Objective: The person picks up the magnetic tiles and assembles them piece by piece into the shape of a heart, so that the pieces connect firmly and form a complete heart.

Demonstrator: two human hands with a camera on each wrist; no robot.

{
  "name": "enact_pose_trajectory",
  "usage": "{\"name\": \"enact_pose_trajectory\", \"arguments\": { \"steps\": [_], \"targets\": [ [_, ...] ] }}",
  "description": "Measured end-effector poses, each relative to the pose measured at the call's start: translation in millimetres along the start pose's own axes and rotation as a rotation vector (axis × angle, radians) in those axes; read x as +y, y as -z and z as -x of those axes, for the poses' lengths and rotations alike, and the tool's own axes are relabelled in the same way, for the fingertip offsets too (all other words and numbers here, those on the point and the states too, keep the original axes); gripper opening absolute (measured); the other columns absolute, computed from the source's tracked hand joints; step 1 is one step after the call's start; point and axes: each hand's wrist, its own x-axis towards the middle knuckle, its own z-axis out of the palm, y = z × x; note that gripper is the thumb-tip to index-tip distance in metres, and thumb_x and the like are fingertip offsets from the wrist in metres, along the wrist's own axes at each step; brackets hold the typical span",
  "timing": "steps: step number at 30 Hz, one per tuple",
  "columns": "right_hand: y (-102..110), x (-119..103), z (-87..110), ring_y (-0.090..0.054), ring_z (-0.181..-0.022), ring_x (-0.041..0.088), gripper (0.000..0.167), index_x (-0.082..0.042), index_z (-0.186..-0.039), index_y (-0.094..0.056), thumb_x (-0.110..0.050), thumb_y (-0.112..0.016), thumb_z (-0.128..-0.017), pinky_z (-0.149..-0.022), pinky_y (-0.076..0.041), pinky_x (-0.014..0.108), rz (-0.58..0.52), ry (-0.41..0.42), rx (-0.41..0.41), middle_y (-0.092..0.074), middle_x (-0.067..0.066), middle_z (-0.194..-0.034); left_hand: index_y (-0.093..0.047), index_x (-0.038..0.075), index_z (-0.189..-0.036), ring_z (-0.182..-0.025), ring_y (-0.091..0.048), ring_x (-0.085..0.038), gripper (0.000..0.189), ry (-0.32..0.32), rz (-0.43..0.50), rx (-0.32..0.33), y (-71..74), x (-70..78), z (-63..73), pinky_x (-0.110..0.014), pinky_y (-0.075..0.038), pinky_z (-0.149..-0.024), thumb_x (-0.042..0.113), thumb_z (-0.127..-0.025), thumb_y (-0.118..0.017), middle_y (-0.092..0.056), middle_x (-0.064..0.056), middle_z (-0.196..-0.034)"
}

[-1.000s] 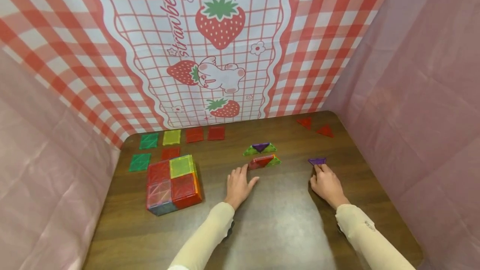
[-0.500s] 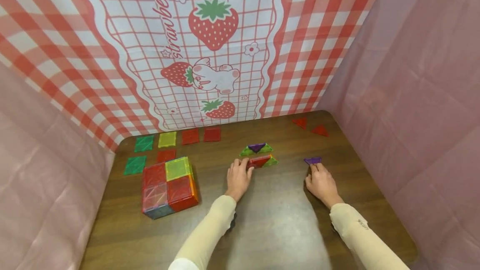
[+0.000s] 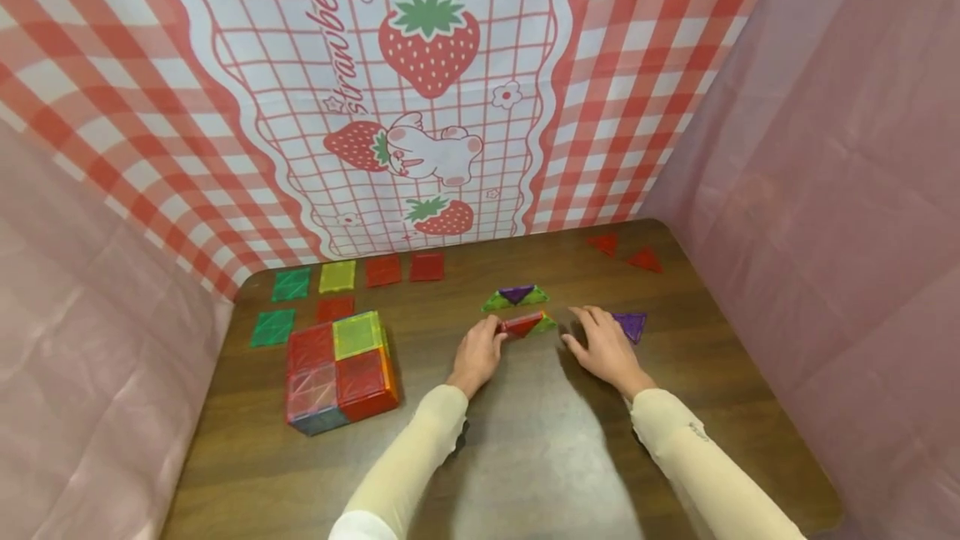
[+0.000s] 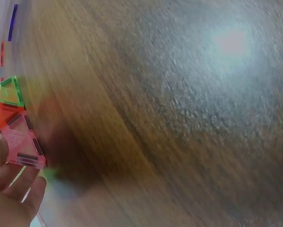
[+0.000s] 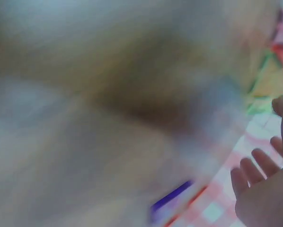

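Observation:
Triangular magnetic tiles stand joined in a short row, with a red tile on the left and a green one on the right. My left hand pinches the row's left end; the left wrist view has its thumb and fingers at a pinkish-red triangle. Close to the row's right end, my right hand is spread and holds nothing. A purple triangle tile lies just beyond its knuckles, partly covered by the hand. Behind the row stands a second one of green tiles with a purple tile between.
A block of red, yellow and clear square tiles stands at the left. Past it lie flat squares, including a green tile and a yellow tile. Two red triangles, one a red triangle tile, lie at the back right.
My right hand has let go of the purple triangle, which now lies flat, and has moved left toward the row. The left hand has closed on the row's left end.

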Motion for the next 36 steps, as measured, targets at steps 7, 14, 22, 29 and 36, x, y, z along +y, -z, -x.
{"name": "enact_pose_trajectory", "arguments": {
  "steps": [7,14,22,29,36],
  "targets": [
    [-23,-26,-37.1,-0.061,-0.111,0.035,0.049,-0.011,-0.133,-0.063,-0.033,-0.076,-0.092,-0.093,-0.051,0.053,-0.102,0.111,-0.084,-0.065,0.014,-0.122,-0.061,0.007,-0.134,-0.112,-0.069,-0.029,0.033,-0.097,0.09,-0.071,1.9,0.4,-7.5,-0.042,-0.055,-0.096,0.014,-0.101,-0.061,-0.07,-0.013,-0.123],
    [-31,-26,-41.5,-0.062,-0.1,0.028,0.039,-0.009,-0.122,-0.068,-0.031,-0.076,-0.091,-0.087,-0.053,0.047,-0.189,0.046,-0.122,-0.071,0.01,-0.116,-0.065,0.003,-0.13,-0.111,-0.069,-0.029,0.032,-0.126,0.138,-0.105,3.0,0.2,-12.7,-0.042,-0.056,-0.095,0.019,-0.103,-0.06,-0.071,-0.015,-0.122],
    [-37,-25,-41.7,-0.065,-0.097,0.029,0.031,-0.007,-0.111,-0.071,-0.025,-0.08,-0.088,-0.086,-0.053,0.048,-0.273,0.076,-0.028,-0.073,0.009,-0.107,-0.07,0.005,-0.122,-0.096,-0.069,-0.022,0.027,-0.068,0.228,-0.103,2.6,-6.0,-15.8,-0.037,-0.056,-0.085,0.021,-0.104,-0.057,-0.074,-0.013,-0.114],
    [-37,-23,-44.1,-0.07,-0.095,0.031,0.027,-0.007,-0.105,-0.074,-0.024,-0.08,-0.085,-0.085,-0.056,0.048,-0.298,0.111,-0.02,-0.075,0.011,-0.104,-0.075,0.007,-0.112,-0.084,-0.067,-0.019,0.021,-0.057,0.233,-0.034,2.2,-6.8,-17.7,-0.033,-0.056,-0.078,0.02,-0.099,-0.065,-0.077,-0.01,-0.104],
    [-33,-21,-48.4,-0.072,-0.096,0.031,0.027,-0.007,-0.105,-0.075,-0.026,-0.08,-0.087,-0.085,-0.057,0.047,-0.299,0.123,-0.064,-0.076,0.011,-0.104,-0.076,0.009,-0.111,-0.079,-0.062,-0.015,0.02,-0.041,0.219,-0.037,2.9,-7.7,-19.9,-0.029,-0.053,-0.074,0.022,-0.098,-0.067,-0.077,-0.006,-0.1]
  ]
}}
